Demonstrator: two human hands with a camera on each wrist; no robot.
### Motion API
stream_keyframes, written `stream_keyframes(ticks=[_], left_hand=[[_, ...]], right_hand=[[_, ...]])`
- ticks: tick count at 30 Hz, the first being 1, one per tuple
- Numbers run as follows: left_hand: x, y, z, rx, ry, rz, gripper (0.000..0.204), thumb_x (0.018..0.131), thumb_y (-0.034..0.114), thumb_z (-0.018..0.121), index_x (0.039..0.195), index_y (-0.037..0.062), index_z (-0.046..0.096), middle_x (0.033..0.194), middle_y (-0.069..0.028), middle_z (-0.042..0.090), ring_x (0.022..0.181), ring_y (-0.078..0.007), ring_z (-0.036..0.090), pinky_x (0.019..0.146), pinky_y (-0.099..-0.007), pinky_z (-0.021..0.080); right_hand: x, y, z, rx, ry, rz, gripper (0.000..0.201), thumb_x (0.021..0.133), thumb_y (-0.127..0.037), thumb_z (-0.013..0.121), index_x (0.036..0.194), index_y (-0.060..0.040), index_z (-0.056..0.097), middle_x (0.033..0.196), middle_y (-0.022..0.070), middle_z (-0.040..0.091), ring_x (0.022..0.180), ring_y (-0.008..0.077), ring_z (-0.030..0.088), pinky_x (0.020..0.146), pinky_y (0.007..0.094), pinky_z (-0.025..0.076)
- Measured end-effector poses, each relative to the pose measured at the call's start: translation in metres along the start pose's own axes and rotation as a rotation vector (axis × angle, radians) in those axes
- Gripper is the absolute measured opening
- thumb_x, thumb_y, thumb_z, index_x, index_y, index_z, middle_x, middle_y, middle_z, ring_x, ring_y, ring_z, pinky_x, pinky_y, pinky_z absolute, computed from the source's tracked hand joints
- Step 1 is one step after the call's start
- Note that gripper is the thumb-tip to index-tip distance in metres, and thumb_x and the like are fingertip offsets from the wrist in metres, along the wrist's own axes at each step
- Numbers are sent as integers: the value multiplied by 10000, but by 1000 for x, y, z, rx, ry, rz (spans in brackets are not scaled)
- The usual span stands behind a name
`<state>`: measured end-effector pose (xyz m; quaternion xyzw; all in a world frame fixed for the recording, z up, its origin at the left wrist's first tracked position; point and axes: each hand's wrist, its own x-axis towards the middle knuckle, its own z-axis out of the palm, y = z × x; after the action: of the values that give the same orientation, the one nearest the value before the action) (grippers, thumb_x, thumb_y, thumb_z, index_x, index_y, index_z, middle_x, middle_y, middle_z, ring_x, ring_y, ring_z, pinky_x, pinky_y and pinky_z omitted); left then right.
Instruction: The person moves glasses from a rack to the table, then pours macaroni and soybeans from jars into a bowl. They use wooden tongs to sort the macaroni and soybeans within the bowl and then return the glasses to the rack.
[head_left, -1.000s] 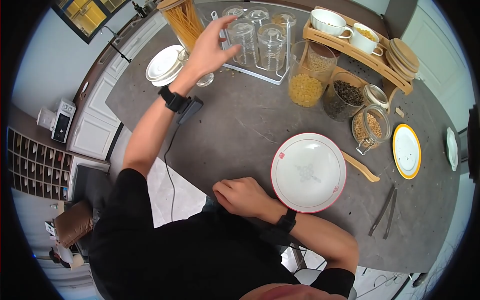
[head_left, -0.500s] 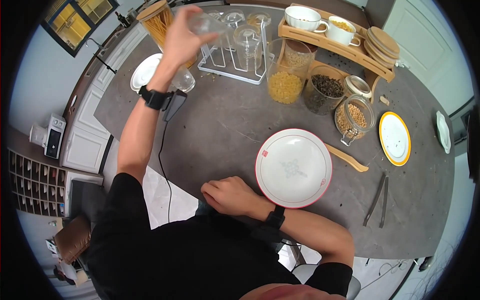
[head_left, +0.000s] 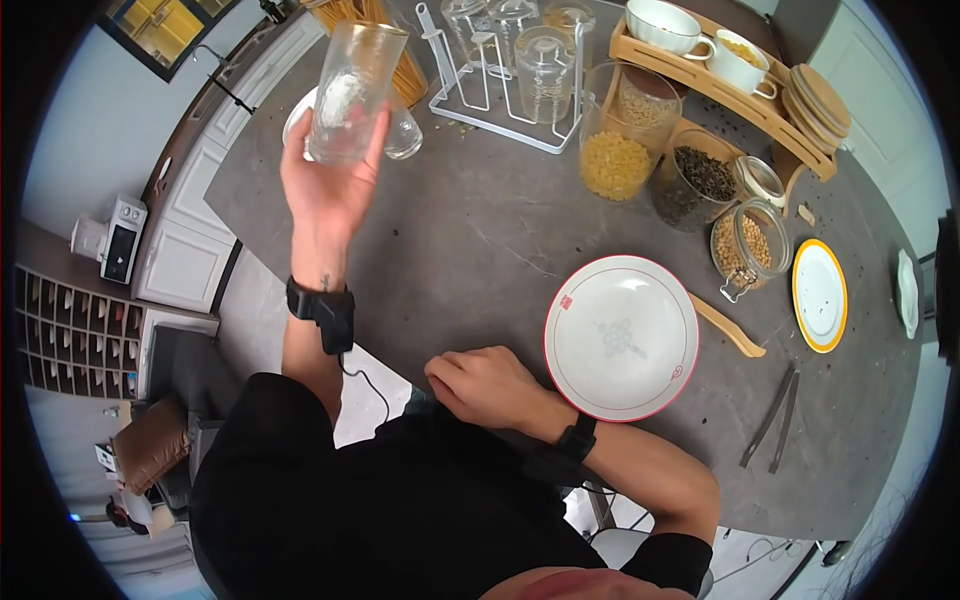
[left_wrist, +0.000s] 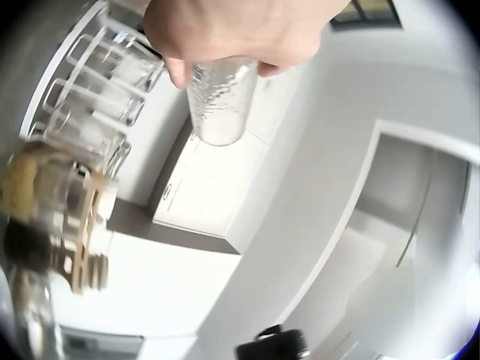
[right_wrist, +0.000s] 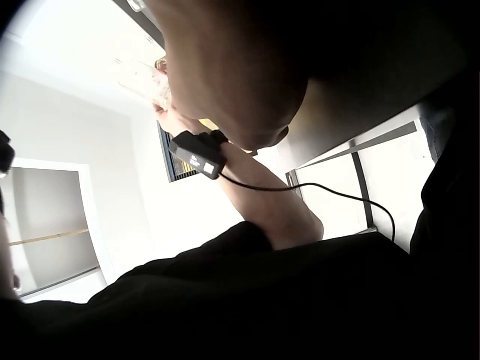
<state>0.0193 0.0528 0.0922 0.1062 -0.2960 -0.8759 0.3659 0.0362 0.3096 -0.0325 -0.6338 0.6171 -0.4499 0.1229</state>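
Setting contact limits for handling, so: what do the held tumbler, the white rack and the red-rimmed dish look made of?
Tumbler: probably glass, clear and glossy with a rippled wall; background shows through. Clear plastic can't be excluded.
Rack: likely coated metal, judging by its slim bars and even white finish.
Dish: likely glazed ceramic; smooth white surface, soft highlights, printed marks.

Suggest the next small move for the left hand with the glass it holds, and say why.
Probably lower the glass to the bare tabletop near the other glass: the left hand holds it raised, its gold rim upward, and there looks to be room on the surface there.
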Motion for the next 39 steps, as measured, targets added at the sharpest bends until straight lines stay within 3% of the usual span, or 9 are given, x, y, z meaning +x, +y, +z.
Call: stream_keyframes(ticks=[2, 5, 9, 14, 18, 20, 24, 31, 39], left_hand=[[-11, -6, -13, -284, -75, -310, 488, 1027, 310, 532, 1374, -32, 516, 1271, -234, 604, 1174, -378, 633, 937, -419, 620], [-17, -21, -39, -331, -266, -570, 511, 1038, 366, 489, 1376, -16, 522, 1297, -236, 589, 1166, -356, 637, 851, -366, 627], [-15, -42, -59, -389, -472, -658, 561, 1039, 434, 479, 1361, -23, 533, 1309, -248, 587, 1162, -347, 640, 851, -338, 605], [-27, -42, -35, -185, -77, -466, 595, 1002, 323, 620, 1438, -28, 416, 1368, -244, 548, 1254, -371, 594, 1073, -425, 518], [-26, -45, -47, -202, -240, -415, 619, 951, 186, 679, 1463, 11, 378, 1390, -225, 533, 1312, -373, 555, 1145, -466, 460], [-24, -46, -51, 253, -239, -226, 644, 895, 128, 729, 1446, 43, 407, 1377, -193, 547, 1295, -344, 564, 1150, -461, 431], [-8, -55, -64, 654, -137, -90, 746, 798, 44, 814, 1433, 59, 422, 1327, -127, 569, 1279, -248, 546, 1091, -417, 427], [25, -70, -75, 1019, -182, 99, 744, 791, 42, 846, 1405, 24, 426, 1367, -134, 576, 1332, -253, 519, 1105, -413, 431], [41, -80, -72, 1469, -187, 303, 755, 760, 216, 922, 1324, 1, 467, 1299, -157, 637, 1236, -263, 604, 1067, -397, 467]], right_hand=[[0, -1, 1, 2, -8, 5, 64, 887, -104, 657, 921, -69, 615, 769, 81, 669, 651, 313, 668, 551, 433, 529], [1, -1, 1, -6, -11, 15, 70, 881, -103, 665, 924, -73, 619, 770, 80, 671, 648, 312, 669, 553, 431, 531], [2, -3, -3, 1, -8, 11, 72, 893, -108, 655, 906, -53, 610, 749, 99, 664, 642, 329, 669, 554, 443, 535], [0, -1, 0, -8, -16, 20, 77, 869, -96, 674, 926, -73, 627, 777, 79, 674, 650, 310, 671, 565, 425, 537], [0, 0, 1, -23, -31, 19, 76, 874, -99, 675, 932, -70, 635, 784, 79, 680, 673, 305, 678, 578, 421, 541], [0, 0, 2, -21, -32, 26, 76, 877, -100, 674, 936, -70, 637, 789, 79, 682, 683, 303, 681, 583, 419, 543], [1, 0, 0, -26, -41, 25, 73, 882, -97, 670, 944, -70, 641, 807, 79, 688, 698, 300, 685, 601, 416, 548], [0, 1, 1, -29, -43, 30, 72, 888, -99, 666, 949, -70, 640, 817, 82, 690, 705, 302, 688, 612, 415, 552], [1, 0, 1, -25, -41, 39, 68, 887, -99, 665, 940, -69, 636, 815, 83, 690, 699, 304, 688, 606, 417, 553]])
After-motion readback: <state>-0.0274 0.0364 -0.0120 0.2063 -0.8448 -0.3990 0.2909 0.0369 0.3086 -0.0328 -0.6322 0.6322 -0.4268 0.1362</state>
